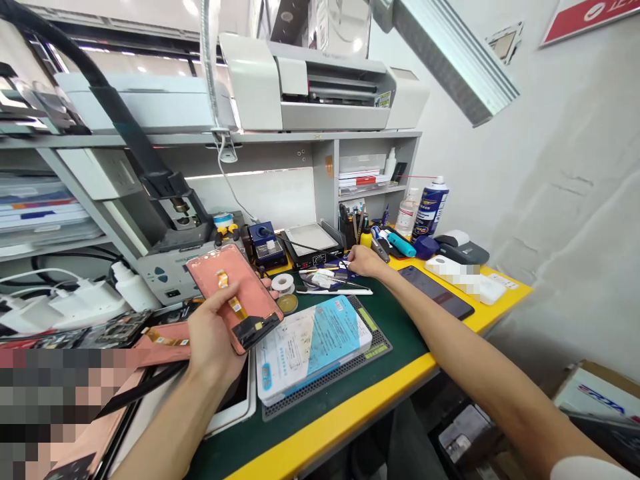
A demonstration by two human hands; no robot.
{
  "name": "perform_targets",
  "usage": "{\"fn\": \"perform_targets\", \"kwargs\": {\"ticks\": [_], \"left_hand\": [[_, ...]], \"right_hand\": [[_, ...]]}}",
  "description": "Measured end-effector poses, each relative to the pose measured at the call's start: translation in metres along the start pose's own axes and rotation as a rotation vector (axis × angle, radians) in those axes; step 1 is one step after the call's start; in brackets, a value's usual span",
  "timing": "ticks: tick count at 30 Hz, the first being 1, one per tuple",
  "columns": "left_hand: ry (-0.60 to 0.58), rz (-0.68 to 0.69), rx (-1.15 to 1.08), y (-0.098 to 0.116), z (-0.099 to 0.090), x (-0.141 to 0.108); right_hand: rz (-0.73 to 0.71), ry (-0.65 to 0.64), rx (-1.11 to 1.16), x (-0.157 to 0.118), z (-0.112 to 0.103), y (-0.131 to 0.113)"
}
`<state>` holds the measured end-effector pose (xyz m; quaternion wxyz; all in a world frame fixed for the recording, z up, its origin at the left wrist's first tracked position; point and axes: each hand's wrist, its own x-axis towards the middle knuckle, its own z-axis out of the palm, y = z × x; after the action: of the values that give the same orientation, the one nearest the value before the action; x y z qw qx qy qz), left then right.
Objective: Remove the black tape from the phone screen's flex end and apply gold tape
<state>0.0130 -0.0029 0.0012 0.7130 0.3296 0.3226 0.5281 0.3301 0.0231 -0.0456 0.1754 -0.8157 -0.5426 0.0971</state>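
Observation:
My left hand is closed around the edge of a phone screen. Its pink back faces up, with a gold flex cable under my thumb and a black strip at the lower end. Across the bench, my right hand reaches in among small tools in front of a heating plate. Its fingers are bent together, and what they pinch is too small to make out. A white pen-like tool lies just below that hand. Beneath and right of the screen is a blue and white box on a grey perforated mat.
A dark phone lies right of my forearm, near a white case. Behind stand a spray can and a clear bottle. A solder spool sits mid-bench. Another pink-backed screen and a white tablet lie left.

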Motion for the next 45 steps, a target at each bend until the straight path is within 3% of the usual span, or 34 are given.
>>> {"fn": "perform_targets", "kwargs": {"ticks": [10, 14, 18, 23, 29, 37, 45], "left_hand": [[-0.019, -0.039, 0.063, -0.002, 0.004, -0.008], [0.075, 0.005, 0.001, -0.005, 0.011, -0.014], [-0.011, -0.040, 0.027, -0.009, 0.014, -0.018], [-0.061, -0.054, 0.048, -0.017, 0.011, -0.017], [-0.183, -0.045, 0.081, -0.023, 0.009, -0.014], [-0.201, -0.059, 0.069, -0.027, 0.008, -0.015], [-0.223, -0.057, 0.054, -0.033, 0.006, -0.014]], "right_hand": [[-0.054, 0.056, 0.090, -0.002, 0.007, -0.006], [-0.033, 0.175, 0.169, -0.004, 0.009, -0.008], [-0.061, 0.291, 0.278, -0.010, 0.005, -0.014], [-0.113, 0.322, 0.440, -0.025, -0.011, -0.023], [-0.107, 0.218, 0.654, -0.078, -0.029, -0.026], [-0.111, 0.034, 0.847, -0.171, -0.057, -0.009], [-0.141, -0.072, 0.849, -0.202, -0.062, -0.019]]}}
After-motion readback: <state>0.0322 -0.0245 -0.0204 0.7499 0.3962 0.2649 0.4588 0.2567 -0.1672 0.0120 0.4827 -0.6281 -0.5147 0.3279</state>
